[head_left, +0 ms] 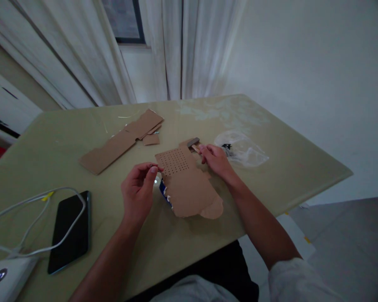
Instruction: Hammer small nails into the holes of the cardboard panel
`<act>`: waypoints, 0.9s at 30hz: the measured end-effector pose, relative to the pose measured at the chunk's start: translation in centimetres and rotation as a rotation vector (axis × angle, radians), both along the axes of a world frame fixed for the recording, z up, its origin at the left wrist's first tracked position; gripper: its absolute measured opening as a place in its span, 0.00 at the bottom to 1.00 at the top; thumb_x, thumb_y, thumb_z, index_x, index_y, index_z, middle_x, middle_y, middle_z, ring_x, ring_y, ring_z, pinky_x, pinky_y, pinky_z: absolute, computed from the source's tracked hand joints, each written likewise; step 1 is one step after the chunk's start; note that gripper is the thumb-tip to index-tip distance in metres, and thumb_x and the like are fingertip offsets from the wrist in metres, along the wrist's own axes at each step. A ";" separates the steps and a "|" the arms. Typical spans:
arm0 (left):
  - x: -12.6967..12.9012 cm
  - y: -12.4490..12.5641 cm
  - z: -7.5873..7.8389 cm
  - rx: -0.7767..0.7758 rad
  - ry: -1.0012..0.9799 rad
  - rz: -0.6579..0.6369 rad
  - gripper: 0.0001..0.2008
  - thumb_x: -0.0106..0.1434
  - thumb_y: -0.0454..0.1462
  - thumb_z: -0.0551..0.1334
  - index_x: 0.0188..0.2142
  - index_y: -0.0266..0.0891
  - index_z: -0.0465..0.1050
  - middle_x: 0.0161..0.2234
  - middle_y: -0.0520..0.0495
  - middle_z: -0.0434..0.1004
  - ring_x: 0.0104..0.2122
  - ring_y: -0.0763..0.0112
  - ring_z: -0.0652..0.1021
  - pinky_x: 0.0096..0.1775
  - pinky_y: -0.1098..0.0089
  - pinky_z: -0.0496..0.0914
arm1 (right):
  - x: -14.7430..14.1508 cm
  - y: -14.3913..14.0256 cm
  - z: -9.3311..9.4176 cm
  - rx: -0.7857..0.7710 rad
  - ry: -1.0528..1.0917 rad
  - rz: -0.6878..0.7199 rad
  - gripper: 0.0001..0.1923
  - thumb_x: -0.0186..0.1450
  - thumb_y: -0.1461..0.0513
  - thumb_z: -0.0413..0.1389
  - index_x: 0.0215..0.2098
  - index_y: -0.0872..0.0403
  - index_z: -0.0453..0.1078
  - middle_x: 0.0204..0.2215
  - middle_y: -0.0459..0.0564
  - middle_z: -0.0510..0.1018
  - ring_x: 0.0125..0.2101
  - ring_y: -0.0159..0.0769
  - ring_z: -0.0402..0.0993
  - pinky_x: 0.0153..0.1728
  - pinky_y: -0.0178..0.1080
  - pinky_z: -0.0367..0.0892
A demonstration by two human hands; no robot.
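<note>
At eight o'clock a white box (11, 279) sits near a black phone (69, 239), a pale cable (31, 251) looping over the phone on the worktop (286, 176). The cardboard piece (190, 191) with rows of holes is in the middle; at its nine o'clock, my left hand (138, 188) is pinched, on what I can't tell. At its two o'clock my right hand (216, 160) grips a small tool (193, 142), a plastic bag (247, 152) just beyond.
</note>
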State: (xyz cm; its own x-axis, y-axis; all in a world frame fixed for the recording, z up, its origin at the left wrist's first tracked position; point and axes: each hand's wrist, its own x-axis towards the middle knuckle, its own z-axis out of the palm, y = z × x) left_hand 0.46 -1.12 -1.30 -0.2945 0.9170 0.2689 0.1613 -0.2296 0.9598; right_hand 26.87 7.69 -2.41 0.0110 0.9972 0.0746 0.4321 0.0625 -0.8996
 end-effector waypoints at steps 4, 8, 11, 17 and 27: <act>0.2 0.0 -0.3 -0.012 -0.005 0.007 0.06 0.72 0.44 0.69 0.41 0.47 0.81 0.39 0.47 0.87 0.40 0.62 0.85 0.45 0.60 0.80 | -0.7 -0.3 0.0 -0.126 0.220 0.106 0.33 0.67 0.30 0.61 0.26 0.48 0.71 0.20 0.44 0.70 0.20 0.32 0.59 0.24 0.41 0.52; 0.8 0.1 -1.1 -0.025 -0.079 0.028 0.07 0.73 0.46 0.68 0.40 0.48 0.79 0.39 0.49 0.84 0.39 0.64 0.82 0.44 0.63 0.79 | -1.7 -1.1 0.7 -0.242 0.398 0.167 0.27 0.60 0.37 0.72 0.33 0.49 0.76 0.23 0.40 0.69 0.21 0.28 0.57 0.24 0.39 0.52; 1.1 0.1 -1.5 -0.057 -0.140 0.022 0.10 0.74 0.49 0.69 0.41 0.48 0.78 0.40 0.49 0.84 0.39 0.65 0.81 0.44 0.63 0.78 | -1.8 -1.5 1.0 -0.300 0.469 0.141 0.25 0.55 0.43 0.76 0.35 0.49 0.76 0.26 0.41 0.73 0.23 0.28 0.61 0.25 0.38 0.54; 1.2 0.1 -1.8 -0.055 -0.241 -0.012 0.14 0.73 0.53 0.72 0.41 0.47 0.79 0.41 0.50 0.83 0.39 0.69 0.81 0.45 0.67 0.77 | -1.7 -1.5 1.2 -0.316 0.456 0.125 0.26 0.54 0.43 0.76 0.36 0.51 0.75 0.26 0.40 0.73 0.24 0.29 0.63 0.24 0.36 0.53; 1.1 -0.1 -1.3 -0.006 -0.179 0.016 0.11 0.71 0.49 0.74 0.41 0.47 0.84 0.39 0.49 0.86 0.38 0.68 0.82 0.44 0.67 0.78 | -2.5 -1.8 1.2 -0.381 0.533 0.101 0.27 0.52 0.46 0.80 0.38 0.50 0.76 0.25 0.41 0.77 0.23 0.30 0.69 0.23 0.34 0.60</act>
State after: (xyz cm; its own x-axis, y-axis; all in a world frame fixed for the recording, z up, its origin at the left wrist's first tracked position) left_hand 1.57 -1.20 -2.63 -0.3515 0.9134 0.2053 -0.0090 -0.2225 0.9749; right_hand 24.40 5.85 -1.25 -0.1464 0.9506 -0.2736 -0.0699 -0.2858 -0.9557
